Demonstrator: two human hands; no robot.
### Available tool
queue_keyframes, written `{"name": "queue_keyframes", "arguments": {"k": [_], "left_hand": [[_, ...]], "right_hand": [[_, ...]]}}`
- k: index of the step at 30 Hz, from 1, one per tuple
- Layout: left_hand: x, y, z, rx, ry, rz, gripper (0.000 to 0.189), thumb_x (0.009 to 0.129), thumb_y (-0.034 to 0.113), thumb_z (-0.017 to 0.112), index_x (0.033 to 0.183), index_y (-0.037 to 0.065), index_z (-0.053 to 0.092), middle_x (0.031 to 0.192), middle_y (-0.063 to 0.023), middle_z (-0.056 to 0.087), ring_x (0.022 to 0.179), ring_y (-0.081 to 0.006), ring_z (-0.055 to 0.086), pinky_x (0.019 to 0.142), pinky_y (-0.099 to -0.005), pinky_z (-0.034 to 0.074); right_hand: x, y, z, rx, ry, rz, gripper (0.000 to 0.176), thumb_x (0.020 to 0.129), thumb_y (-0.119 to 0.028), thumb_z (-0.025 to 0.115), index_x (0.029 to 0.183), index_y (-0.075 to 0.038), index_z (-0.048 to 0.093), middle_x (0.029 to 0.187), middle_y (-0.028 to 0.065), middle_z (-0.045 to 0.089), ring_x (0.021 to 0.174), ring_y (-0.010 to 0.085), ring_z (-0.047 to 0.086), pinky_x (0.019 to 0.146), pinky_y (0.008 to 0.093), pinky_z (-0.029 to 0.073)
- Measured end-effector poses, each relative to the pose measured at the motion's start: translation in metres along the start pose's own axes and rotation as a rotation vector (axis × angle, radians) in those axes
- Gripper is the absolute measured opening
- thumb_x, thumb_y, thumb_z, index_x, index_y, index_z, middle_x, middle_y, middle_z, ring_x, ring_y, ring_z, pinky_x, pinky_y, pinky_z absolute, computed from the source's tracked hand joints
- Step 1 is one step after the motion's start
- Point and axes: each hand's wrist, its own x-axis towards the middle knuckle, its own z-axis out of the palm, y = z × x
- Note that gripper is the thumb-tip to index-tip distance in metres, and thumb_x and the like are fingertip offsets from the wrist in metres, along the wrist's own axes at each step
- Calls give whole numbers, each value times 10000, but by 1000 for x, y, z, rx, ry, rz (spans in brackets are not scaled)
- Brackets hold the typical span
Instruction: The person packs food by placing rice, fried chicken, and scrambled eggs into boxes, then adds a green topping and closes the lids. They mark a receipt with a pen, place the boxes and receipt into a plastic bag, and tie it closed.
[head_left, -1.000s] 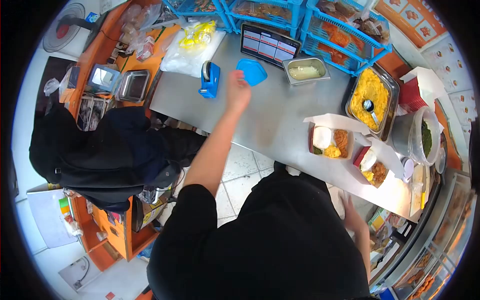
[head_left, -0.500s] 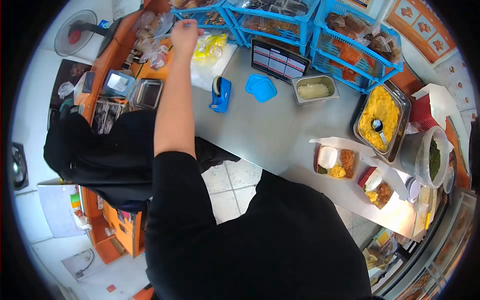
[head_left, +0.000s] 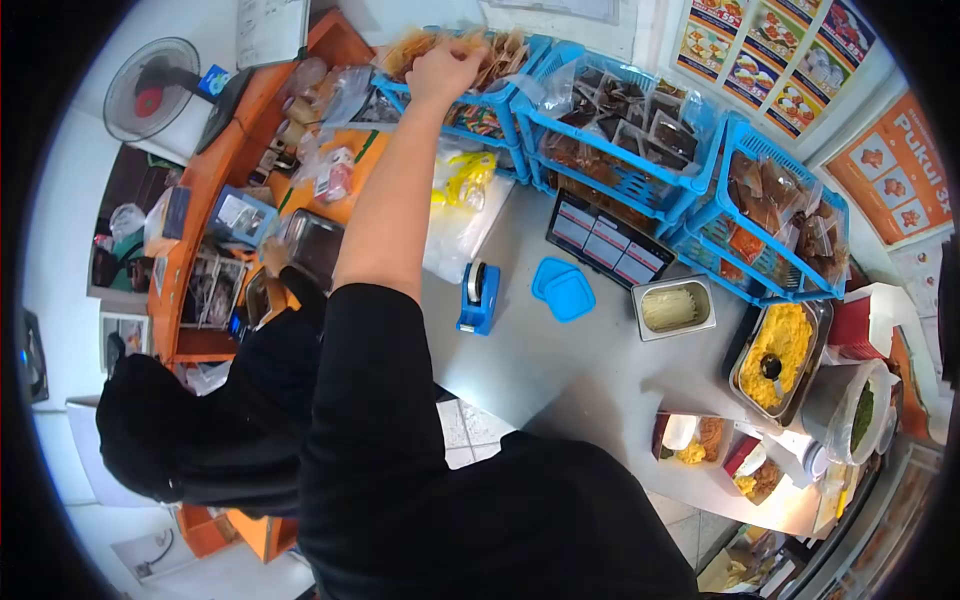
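My left hand (head_left: 445, 75) reaches far forward into the top of a blue plastic basket (head_left: 395, 92). Its fingers are bent down among thin, light-brown packets (head_left: 505, 58) that stand in the basket. What the fingertips grip is too small to make out. Just below the basket lie clear plastic bags with yellow print (head_left: 465, 180). A blue tape dispenser (head_left: 480, 300) stands nearer on the steel counter (head_left: 530, 385). My right hand is outside the picture.
Blue lids (head_left: 565, 290), a tablet (head_left: 608, 240) and a small steel pan of white shreds (head_left: 672, 308) occupy the counter. Right are a yellow food tray (head_left: 775, 355) and two filled meal boxes (head_left: 690, 440). A person in black (head_left: 210, 410) works close on my left.
My left hand has moved from above the plastic bags up into the basket of packets. The view has shifted, and the person beside me now has a hand near a metal tray.
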Motion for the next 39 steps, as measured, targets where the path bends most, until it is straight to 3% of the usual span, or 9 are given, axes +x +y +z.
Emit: {"name": "queue_keyframes", "arguments": {"k": [3, 9, 17, 19, 22, 26, 33, 38, 39], "left_hand": [[22, 1, 23, 190, -99, -96, 660, 830, 643, 603, 1180, 98, 727, 1228, -183, 694, 1199, -388, 622, 1028, -539, 418], [36, 7, 34, 176, -142, -250, 496, 842, 424, 612, 1175, 73, 721, 1245, -178, 687, 1179, -348, 646, 1008, -524, 439], [42, -10, 19, 88, -121, -308, 443, 842, 373, 602, 1223, 177, 714, 1271, -117, 685, 1217, -328, 615, 1055, -532, 380], [43, -14, 12, 90, -76, -278, 428, 860, 428, 593, 1186, 190, 736, 1261, -108, 692, 1185, -334, 634, 1023, -514, 423], [52, -26, 3, 91, 12, -215, 391, 852, 503, 622, 1097, 239, 775, 1179, -87, 731, 1098, -338, 677, 941, -461, 500], [64, -26, -19, 84, -7, -226, 348, 851, 473, 660, 1087, 246, 779, 1114, -80, 750, 1083, -304, 684, 978, -491, 450], [47, 11, -75, 129, 168, -30, 307, 898, 443, 643, 1053, 214, 775, 1004, -53, 764, 1005, -290, 698, 962, -527, 369], [28, 21, -112, 92, 238, 118, 352, 907, 474, 627, 1083, 204, 768, 1021, -99, 756, 1038, -332, 691, 937, -504, 472], [32, 7, -115, 48, 215, 202, 362, 908, 485, 622, 1091, 209, 766, 1037, -118, 752, 1056, -342, 687, 935, -492, 498]], "right_hand": [[-13, -11, 2, 24, 5, 4, 386, 976, -154, 572, 1326, 8, 572, 1073, 169, 691, 990, 240, 671, 799, 368, 563], [-85, -119, 15, -39, 219, 137, 404, 992, -98, 529, 1383, 1, 499, 1175, 171, 629, 991, 291, 654, 818, 390, 564], [-35, 2, 0, -29, 114, -61, 383, 994, -107, 534, 1360, 8, 530, 1083, 166, 672, 976, 286, 678, 780, 367, 566], [-20, 21, -7, -284, 66, -151, 373, 988, -88, 535, 1343, 24, 543, 1036, 159, 679, 945, 287, 687, 772, 351, 577], [-30, 4, 4, 78, 81, -17, 385, 980, -123, 549, 1351, -18, 541, 1038, 111, 674, 888, 268, 691, 691, 377, 558], [-50, -47, 11, 15, 120, 106, 385, 983, -156, 539, 1365, -111, 530, 1012, 65, 655, 797, 197, 670, 593, 342, 486], [-35, -36, 22, 59, 130, 82, 356, 1003, -169, 514, 1351, -102, 545, 1007, 53, 654, 801, 192, 681, 593, 321, 477], [-15, 7, 22, 31, 44, -152, 295, 960, -54, 547, 1246, 5, 580, 980, 115, 641, 813, 254, 669, 780, 442, 624], [-1, 26, 21, 72, 13, -177, 272, 976, -86, 557, 1237, -19, 595, 985, 101, 640, 814, 238, 664, 699, 409, 609]]}}
